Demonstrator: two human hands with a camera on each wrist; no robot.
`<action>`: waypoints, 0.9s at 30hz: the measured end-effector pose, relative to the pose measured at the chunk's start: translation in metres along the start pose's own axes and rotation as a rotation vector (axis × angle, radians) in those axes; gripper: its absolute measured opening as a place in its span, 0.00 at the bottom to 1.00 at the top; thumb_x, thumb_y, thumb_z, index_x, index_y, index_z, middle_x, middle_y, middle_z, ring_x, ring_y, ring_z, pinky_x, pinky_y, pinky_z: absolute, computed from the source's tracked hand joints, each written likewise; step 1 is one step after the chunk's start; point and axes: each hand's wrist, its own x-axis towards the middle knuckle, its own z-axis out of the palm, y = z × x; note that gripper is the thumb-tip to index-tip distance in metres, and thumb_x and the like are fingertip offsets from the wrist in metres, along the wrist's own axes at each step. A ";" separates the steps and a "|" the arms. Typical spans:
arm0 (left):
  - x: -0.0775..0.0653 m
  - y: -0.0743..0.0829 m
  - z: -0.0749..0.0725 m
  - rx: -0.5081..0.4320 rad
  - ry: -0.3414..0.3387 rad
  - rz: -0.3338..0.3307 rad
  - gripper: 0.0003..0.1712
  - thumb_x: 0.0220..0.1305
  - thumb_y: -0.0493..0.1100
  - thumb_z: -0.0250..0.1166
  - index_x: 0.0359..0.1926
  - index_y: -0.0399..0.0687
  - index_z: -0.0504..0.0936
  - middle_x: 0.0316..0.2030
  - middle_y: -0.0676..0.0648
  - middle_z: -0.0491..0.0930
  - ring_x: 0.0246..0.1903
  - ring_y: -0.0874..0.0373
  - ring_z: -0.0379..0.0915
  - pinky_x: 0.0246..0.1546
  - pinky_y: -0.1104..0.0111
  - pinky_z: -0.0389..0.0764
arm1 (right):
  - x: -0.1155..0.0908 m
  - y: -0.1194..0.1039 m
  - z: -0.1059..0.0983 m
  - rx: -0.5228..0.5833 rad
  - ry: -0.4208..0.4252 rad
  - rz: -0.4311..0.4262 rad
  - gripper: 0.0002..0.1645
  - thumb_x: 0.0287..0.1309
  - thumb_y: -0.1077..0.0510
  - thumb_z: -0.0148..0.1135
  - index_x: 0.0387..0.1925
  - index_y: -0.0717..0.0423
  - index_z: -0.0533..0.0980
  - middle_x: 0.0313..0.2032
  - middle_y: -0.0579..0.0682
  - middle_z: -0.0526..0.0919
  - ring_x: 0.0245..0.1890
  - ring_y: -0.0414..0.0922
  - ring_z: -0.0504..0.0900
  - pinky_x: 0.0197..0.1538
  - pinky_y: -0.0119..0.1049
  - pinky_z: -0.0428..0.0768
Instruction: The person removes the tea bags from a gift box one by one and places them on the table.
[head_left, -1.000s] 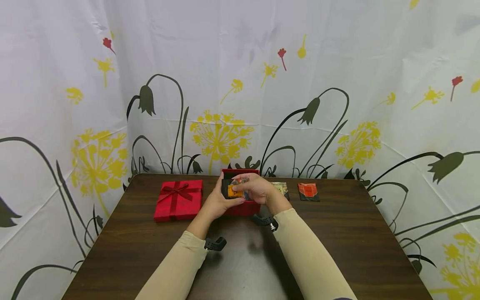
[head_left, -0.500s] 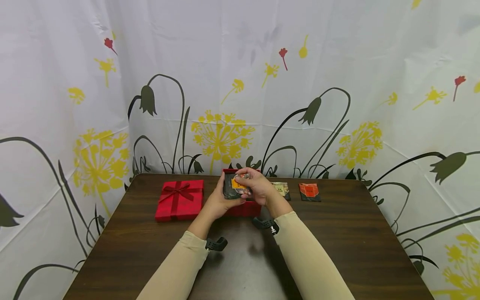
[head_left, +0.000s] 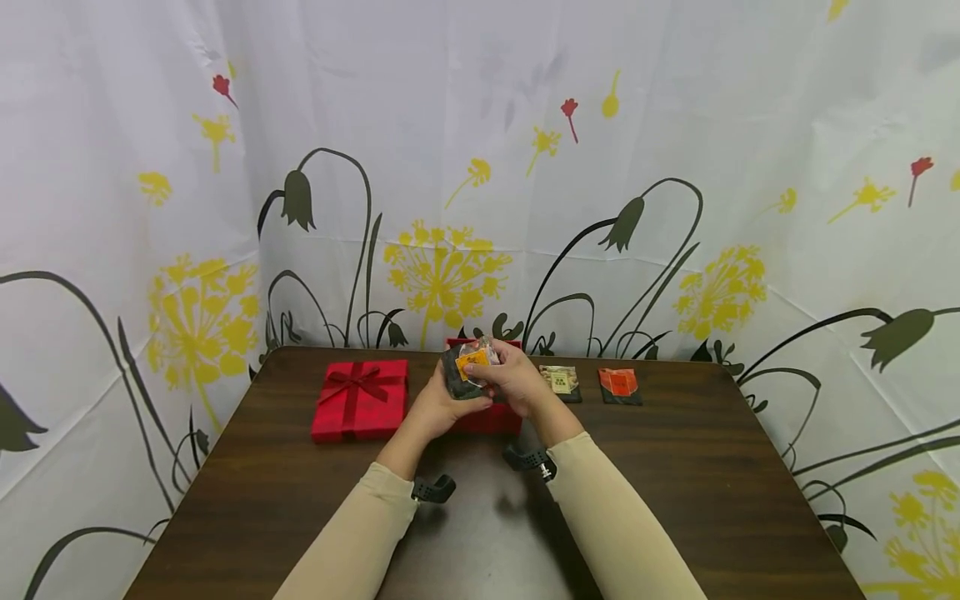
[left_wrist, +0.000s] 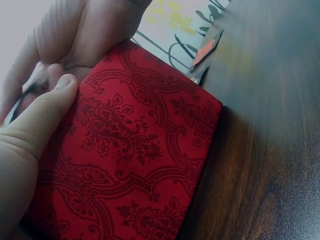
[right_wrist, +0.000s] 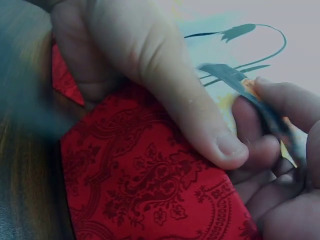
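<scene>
My right hand (head_left: pixel 521 383) pinches a small dark packet (head_left: pixel 455 377) with an orange label, its thumb lying across the front. The packet is tilted above the open red gift box (head_left: pixel 483 421) and shows nearly edge-on in the right wrist view. My left hand (head_left: pixel 435 408) holds the box at its near left corner, fingers along the left side. The left thumb (left_wrist: pixel 42 112) lies along the front rim of the patterned box wall (left_wrist: pixel 125 145). Both hands hide most of the box's inside, and the packet overlaps the left fingers in the head view.
Left of the box lies its red lid (head_left: pixel 360 400) with a ribbon bow. To the right, a packet with a pale label (head_left: pixel 561 382) and a packet with a red label (head_left: pixel 620 383) lie on the brown wooden table (head_left: pixel 675 483). A flowered curtain (head_left: pixel 480 167) hangs behind.
The right hand has tilted the packet from lying flatter over the box to a steeper slant, uncovering more of its orange label. The left hand has stayed at the box.
</scene>
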 end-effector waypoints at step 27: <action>-0.001 0.000 0.000 0.116 0.046 -0.056 0.78 0.56 0.58 0.85 0.91 0.60 0.37 0.84 0.32 0.57 0.79 0.31 0.63 0.79 0.34 0.64 | -0.052 -0.005 0.001 0.006 0.232 -0.191 0.21 0.84 0.44 0.57 0.65 0.52 0.72 0.47 0.53 0.80 0.30 0.43 0.80 0.20 0.33 0.80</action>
